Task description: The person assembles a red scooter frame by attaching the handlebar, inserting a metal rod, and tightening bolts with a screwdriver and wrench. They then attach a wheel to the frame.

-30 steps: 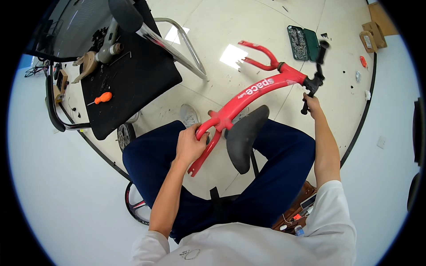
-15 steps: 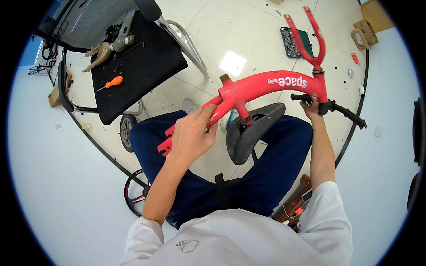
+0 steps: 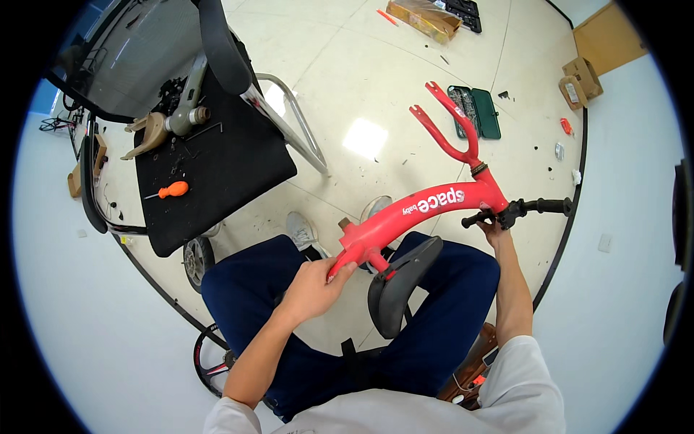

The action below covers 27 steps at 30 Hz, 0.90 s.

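A red children's bike frame [image 3: 426, 206] hangs tilted over my lap, with no wheels on it. My left hand [image 3: 316, 288] wraps round its rear end. At the front, my right hand [image 3: 494, 233] closes on the black handlebar [image 3: 543, 206] beside the head tube; some of its fingers are hidden. The red fork [image 3: 455, 145] points up and away, its two prongs bare. Below the frame, a black saddle [image 3: 402, 289] hangs between my knees. An open metal collar [image 3: 345, 223] tops the seat-tube end.
On a black chair [image 3: 217, 181] at the left lie an orange screwdriver [image 3: 173, 189], a greyish-beige fork part [image 3: 189, 116], hex keys and small hardware. Beyond the fork, a green case [image 3: 486, 114] of small parts sits open. Cardboard boxes [image 3: 580, 81] stand far right; a wheel [image 3: 197, 264] rests left.
The frame has come lower in the view and its fork has swung leftward, both hands still on it. The view has tilted up, showing more floor and a box at the far side.
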{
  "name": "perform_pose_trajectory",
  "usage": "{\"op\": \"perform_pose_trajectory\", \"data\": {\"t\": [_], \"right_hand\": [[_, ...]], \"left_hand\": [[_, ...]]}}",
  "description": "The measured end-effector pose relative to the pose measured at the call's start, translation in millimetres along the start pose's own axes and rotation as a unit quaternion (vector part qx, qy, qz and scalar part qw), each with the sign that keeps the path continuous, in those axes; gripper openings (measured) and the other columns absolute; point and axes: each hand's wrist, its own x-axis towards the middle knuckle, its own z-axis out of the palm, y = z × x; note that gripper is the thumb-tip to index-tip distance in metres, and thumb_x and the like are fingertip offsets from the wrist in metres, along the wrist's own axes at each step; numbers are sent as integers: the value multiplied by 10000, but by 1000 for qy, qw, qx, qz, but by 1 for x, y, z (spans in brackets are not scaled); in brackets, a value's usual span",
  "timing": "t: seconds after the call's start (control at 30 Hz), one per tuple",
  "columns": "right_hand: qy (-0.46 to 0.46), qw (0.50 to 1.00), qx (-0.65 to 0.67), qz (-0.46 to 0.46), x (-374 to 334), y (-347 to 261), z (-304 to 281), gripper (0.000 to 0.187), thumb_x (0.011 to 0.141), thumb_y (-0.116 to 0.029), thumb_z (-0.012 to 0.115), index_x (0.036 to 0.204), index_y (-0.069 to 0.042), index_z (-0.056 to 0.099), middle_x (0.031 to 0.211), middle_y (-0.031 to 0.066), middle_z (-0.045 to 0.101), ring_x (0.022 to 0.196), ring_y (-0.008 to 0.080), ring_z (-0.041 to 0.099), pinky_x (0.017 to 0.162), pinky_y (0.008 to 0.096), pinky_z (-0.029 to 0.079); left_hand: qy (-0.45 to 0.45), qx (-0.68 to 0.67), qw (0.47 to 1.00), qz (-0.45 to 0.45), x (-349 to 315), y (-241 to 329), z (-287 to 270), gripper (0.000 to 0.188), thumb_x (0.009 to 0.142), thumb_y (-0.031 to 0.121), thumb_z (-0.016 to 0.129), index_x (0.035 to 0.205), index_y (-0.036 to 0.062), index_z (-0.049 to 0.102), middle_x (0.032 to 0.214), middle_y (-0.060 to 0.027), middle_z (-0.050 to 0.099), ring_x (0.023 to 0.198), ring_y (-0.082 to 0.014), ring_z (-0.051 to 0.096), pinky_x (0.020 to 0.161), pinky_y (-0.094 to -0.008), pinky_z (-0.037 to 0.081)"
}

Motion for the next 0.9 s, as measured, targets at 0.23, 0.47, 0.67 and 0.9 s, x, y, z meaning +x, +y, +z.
{"op": "perform_pose_trajectory", "data": {"t": [0.23, 0.47, 0.67, 0.9], "right_hand": [[-15, 998, 61, 30, 26, 5, 20, 287, 925, -252, 643, 1186, -162, 562, 1139, 69, 615, 1049, 223, 595, 915, 395, 520], [16, 968, 215, 130, 54, 20, -1, 404, 1042, -286, 401, 1323, -2, 457, 1237, 230, 567, 1144, 375, 583, 1024, 476, 494], [-12, 978, 180, 107, 47, 21, 6, 428, 1048, -352, 388, 1345, -53, 463, 1328, 212, 527, 1193, 381, 546, 1039, 481, 478], [8, 982, 157, 104, 22, 11, 26, 445, 1047, -333, 382, 1317, 10, 470, 1319, 248, 544, 1214, 394, 545, 1062, 487, 452]], "left_hand": [[86, 21, 995, 48, 12, -5, 6, 401, 914, 305, 648, 733, -48, 592, 527, -182, 484, 451, -329, 506, 474, -377, 392], [111, 83, 985, 107, 28, -4, 7, 327, 875, 286, 705, 738, 4, 614, 490, -130, 481, 433, -307, 523, 456, -374, 392], [134, 64, 985, 84, 41, -15, 6, 307, 861, 295, 720, 781, 7, 651, 489, -120, 494, 420, -270, 522, 448, -360, 386], [154, 73, 985, 35, 45, -36, 21, 298, 869, 280, 703, 840, -15, 680, 508, -131, 521, 426, -245, 512, 456, -352, 378]]}}
